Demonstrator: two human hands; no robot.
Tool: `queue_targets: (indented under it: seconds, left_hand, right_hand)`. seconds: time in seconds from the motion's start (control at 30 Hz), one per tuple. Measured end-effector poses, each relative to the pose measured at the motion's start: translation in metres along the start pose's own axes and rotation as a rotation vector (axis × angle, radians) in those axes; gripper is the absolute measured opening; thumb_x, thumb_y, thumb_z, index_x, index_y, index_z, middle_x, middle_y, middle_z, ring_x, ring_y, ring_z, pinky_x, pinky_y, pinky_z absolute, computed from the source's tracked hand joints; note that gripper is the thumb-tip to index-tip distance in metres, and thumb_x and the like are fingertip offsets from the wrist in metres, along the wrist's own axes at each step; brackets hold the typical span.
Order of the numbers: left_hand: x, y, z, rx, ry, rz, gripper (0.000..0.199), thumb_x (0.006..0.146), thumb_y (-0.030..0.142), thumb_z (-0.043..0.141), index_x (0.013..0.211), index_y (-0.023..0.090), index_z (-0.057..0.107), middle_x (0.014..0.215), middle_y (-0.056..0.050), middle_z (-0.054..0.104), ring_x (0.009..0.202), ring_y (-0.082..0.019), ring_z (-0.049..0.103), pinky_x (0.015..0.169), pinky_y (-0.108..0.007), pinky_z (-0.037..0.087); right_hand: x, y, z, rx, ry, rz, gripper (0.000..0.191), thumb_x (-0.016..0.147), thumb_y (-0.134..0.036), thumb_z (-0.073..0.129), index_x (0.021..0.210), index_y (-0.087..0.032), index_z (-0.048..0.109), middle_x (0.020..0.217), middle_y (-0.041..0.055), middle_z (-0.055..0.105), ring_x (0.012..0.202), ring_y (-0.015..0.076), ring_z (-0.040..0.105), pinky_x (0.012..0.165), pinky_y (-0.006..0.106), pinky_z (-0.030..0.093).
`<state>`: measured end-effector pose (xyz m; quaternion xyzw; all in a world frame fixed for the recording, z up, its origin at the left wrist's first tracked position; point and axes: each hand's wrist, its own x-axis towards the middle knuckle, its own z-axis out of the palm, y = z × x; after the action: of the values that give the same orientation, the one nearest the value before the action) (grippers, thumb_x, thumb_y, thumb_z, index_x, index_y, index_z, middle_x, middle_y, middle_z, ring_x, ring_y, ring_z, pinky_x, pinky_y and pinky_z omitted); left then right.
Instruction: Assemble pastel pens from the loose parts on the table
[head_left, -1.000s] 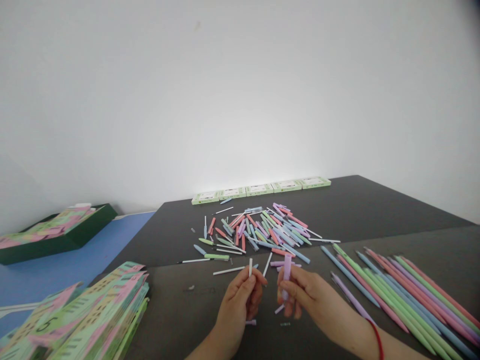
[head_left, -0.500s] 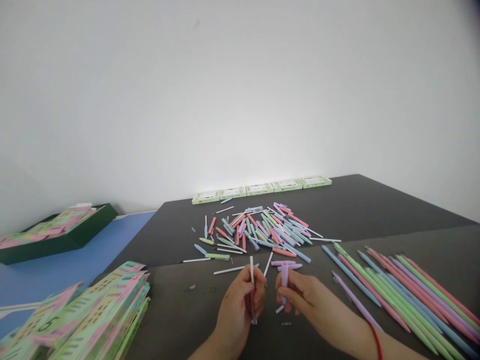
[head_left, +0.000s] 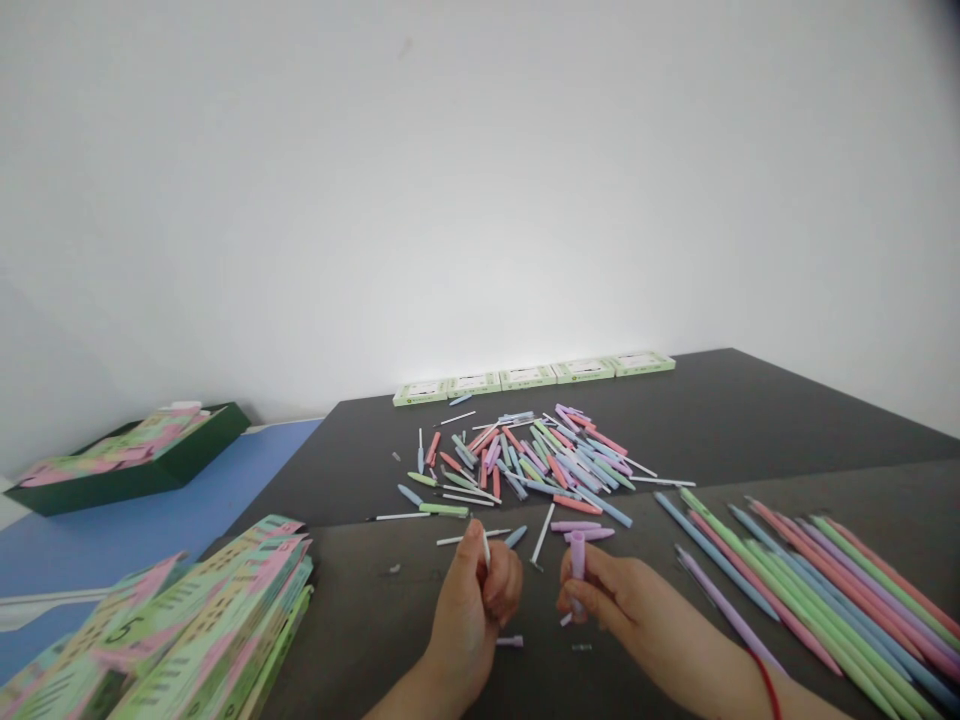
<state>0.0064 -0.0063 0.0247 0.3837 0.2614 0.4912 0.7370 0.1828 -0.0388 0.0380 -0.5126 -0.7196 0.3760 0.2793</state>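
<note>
My left hand (head_left: 480, 605) is closed around a thin white pen refill (head_left: 487, 550), whose upper end sticks out past the thumb. Just below those fingers a small purple piece (head_left: 510, 641) shows; whether it is held or lies on the table I cannot tell. My right hand (head_left: 619, 600) pinches a purple pen tube (head_left: 577, 555) upright, its wide open end on top. A short pale bit pokes out under the right fingers. Beyond the hands, two purple pen parts (head_left: 589, 534) and a loose white refill (head_left: 543, 535) lie on the dark table.
A heap of pastel pen parts (head_left: 540, 465) spreads across the table's middle. Long assembled-looking pens (head_left: 810, 590) lie in a row at right. Several flat green boxes (head_left: 529, 378) line the wall. Printed packets (head_left: 217, 620) pile at left, near a dark green box (head_left: 112, 490).
My left hand has turned, so the refill that stood upright now leans and is mostly covered by the fingers. My right hand keeps hold of the purple tube. The view has shifted slightly.
</note>
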Motion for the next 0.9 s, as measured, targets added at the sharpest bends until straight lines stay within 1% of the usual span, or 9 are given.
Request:
queue_targets:
  seconds: [0.13,0.3,0.4,0.53,0.63,0.7,0.8,0.9]
  left_hand:
    - [-0.002,0.003,-0.001,-0.018,0.012,-0.013,0.051,0.085,0.043,0.047,0.042,0.020,0.030,0.039,0.007,0.018,0.039,-0.008,0.015,0.040,-0.024,0.012]
    - [-0.005,0.003,0.000,-0.088,-0.028,-0.080,0.040,0.080,0.039,0.049,0.049,0.018,0.038,0.041,0.009,0.018,0.038,-0.006,0.011,0.038,-0.021,0.009]
    - [-0.005,0.004,0.000,-0.111,-0.027,-0.097,0.041,0.080,0.042,0.050,0.049,0.018,0.039,0.041,0.009,0.018,0.037,-0.006,0.011,0.037,-0.020,0.009]
    - [-0.003,0.005,0.000,-0.105,-0.010,-0.108,0.049,0.082,0.051,0.048,0.048,0.018,0.037,0.040,0.009,0.018,0.036,-0.006,0.011,0.037,-0.020,0.010]
    - [-0.002,0.004,0.001,-0.059,-0.011,-0.134,0.051,0.082,0.053,0.050,0.048,0.018,0.037,0.039,0.009,0.019,0.036,-0.005,0.011,0.037,-0.020,0.009]
    - [-0.001,0.002,0.002,-0.022,-0.011,-0.137,0.051,0.081,0.053,0.051,0.047,0.018,0.036,0.039,0.009,0.020,0.036,-0.005,0.011,0.037,-0.020,0.008]
    - [-0.001,-0.001,0.001,0.031,-0.015,-0.118,0.056,0.081,0.059,0.049,0.045,0.019,0.034,0.038,0.009,0.021,0.035,-0.005,0.013,0.037,-0.021,0.008]
    - [0.000,-0.004,-0.002,0.045,-0.030,-0.088,0.060,0.080,0.066,0.045,0.043,0.019,0.034,0.036,0.008,0.022,0.034,-0.005,0.013,0.036,-0.021,0.007]
  right_hand:
    - [0.000,0.002,0.002,-0.025,-0.027,-0.011,0.018,0.093,-0.028,0.043,0.085,-0.020,0.057,0.080,0.0029,0.068,0.071,0.0174,0.063,0.064,0.025,0.042]
    - [-0.001,0.004,0.003,-0.054,-0.012,-0.027,0.018,0.093,-0.028,0.043,0.083,-0.020,0.057,0.078,0.0023,0.067,0.069,0.0171,0.061,0.063,0.025,0.041]
    - [-0.002,0.001,0.003,-0.040,-0.011,-0.041,0.018,0.092,-0.028,0.043,0.084,-0.020,0.056,0.079,0.0021,0.067,0.069,0.0166,0.060,0.063,0.025,0.040]
    - [-0.001,-0.001,0.002,0.017,-0.004,-0.039,0.018,0.091,-0.030,0.046,0.082,-0.019,0.058,0.077,0.0017,0.065,0.068,0.0161,0.058,0.062,0.025,0.040]
    - [0.003,0.003,0.003,0.145,0.025,-0.010,0.021,0.089,-0.033,0.048,0.077,-0.019,0.058,0.072,0.0002,0.060,0.066,0.0150,0.055,0.060,0.024,0.040]
    - [0.006,0.007,0.005,0.246,0.051,0.023,0.023,0.088,-0.037,0.050,0.076,-0.019,0.057,0.067,-0.0017,0.055,0.061,0.0135,0.051,0.056,0.022,0.039]
    - [0.009,0.011,0.008,0.360,0.051,0.078,0.025,0.087,-0.041,0.050,0.076,-0.019,0.056,0.062,-0.0035,0.050,0.054,0.0116,0.047,0.049,0.022,0.038]
    - [0.009,0.011,0.009,0.429,0.030,0.094,0.026,0.086,-0.043,0.050,0.079,-0.019,0.056,0.064,-0.0021,0.055,0.056,0.0131,0.053,0.049,0.022,0.040]
